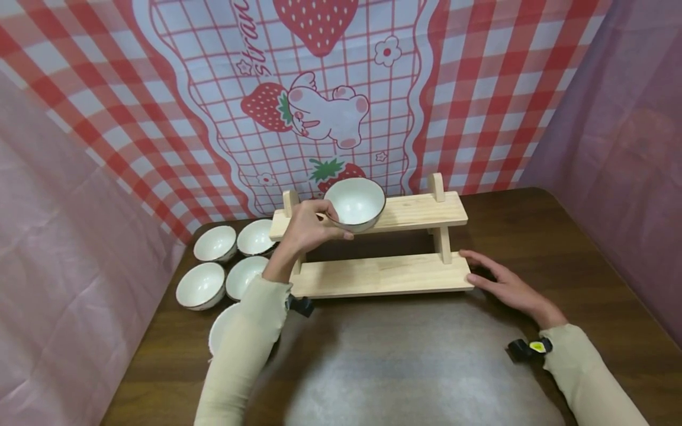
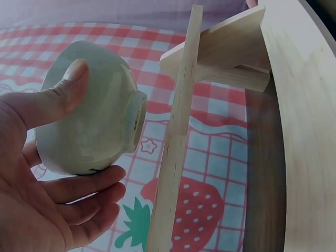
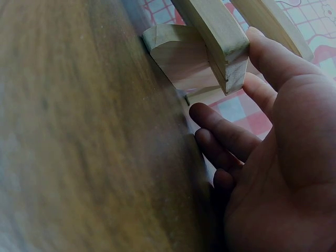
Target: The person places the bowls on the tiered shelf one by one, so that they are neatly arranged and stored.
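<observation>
My left hand [image 1: 311, 228] holds a white bowl [image 1: 356, 204] with a dark rim by its left side, over the upper board of a two-tier wooden shelf [image 1: 373, 277]. In the left wrist view the thumb lies against the bowl's outer wall [image 2: 100, 115], the other fingers on its opposite side. There, a gap shows between the bowl's foot and the upper board [image 2: 181, 105]. At the right end of the lower board, my right hand [image 1: 503, 286] touches the wood with thumb and forefinger; its other fingers hang loosely bent near the tabletop [image 3: 105, 131].
Several similar bowls [image 1: 200, 286] stand at the table's left, one partly covered by the left sleeve [image 1: 242, 349]. Upright wooden pegs [image 1: 436, 187] rise from the upper board's ends. A red-checked strawberry cloth [image 1: 469, 106] hangs close behind the shelf; pink cloth [image 1: 602, 148] hangs at the sides.
</observation>
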### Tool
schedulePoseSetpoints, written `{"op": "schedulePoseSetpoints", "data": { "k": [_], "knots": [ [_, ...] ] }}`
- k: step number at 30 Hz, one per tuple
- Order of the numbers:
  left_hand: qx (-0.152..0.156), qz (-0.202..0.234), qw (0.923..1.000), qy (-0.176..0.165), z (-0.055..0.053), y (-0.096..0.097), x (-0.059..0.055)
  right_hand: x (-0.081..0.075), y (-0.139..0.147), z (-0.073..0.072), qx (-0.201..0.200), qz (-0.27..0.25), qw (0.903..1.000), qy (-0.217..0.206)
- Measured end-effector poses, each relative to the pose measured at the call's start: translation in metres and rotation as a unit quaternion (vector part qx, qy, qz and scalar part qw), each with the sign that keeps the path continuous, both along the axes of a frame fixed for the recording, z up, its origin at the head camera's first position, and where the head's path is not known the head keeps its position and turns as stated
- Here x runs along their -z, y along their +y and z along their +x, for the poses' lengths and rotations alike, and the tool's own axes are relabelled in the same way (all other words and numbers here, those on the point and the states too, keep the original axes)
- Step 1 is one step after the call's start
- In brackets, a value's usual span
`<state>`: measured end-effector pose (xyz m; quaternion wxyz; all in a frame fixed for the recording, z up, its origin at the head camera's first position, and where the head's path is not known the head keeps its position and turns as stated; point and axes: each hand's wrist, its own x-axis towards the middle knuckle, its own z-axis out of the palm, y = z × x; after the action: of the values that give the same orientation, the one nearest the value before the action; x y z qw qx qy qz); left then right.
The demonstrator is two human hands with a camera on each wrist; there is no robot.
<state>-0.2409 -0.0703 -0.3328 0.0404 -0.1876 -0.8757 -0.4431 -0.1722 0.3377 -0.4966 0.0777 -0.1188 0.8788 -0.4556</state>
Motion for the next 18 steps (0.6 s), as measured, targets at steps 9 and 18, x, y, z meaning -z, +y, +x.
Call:
{"op": "schedulePoseSetpoints", "data": {
  "k": [9,18],
  "knots": [
    [0.006,-0.011,0.9999,0.010,-0.005,0.019,0.000,-0.001,0.000,0.001,-0.001,0.001,1.0000,0.001],
    [0.021,-0.009,0.9997,0.010,-0.011,0.039,0.002,-0.001,-0.001,0.001,-0.005,-0.002,1.0000,0.004]
  ]
}}
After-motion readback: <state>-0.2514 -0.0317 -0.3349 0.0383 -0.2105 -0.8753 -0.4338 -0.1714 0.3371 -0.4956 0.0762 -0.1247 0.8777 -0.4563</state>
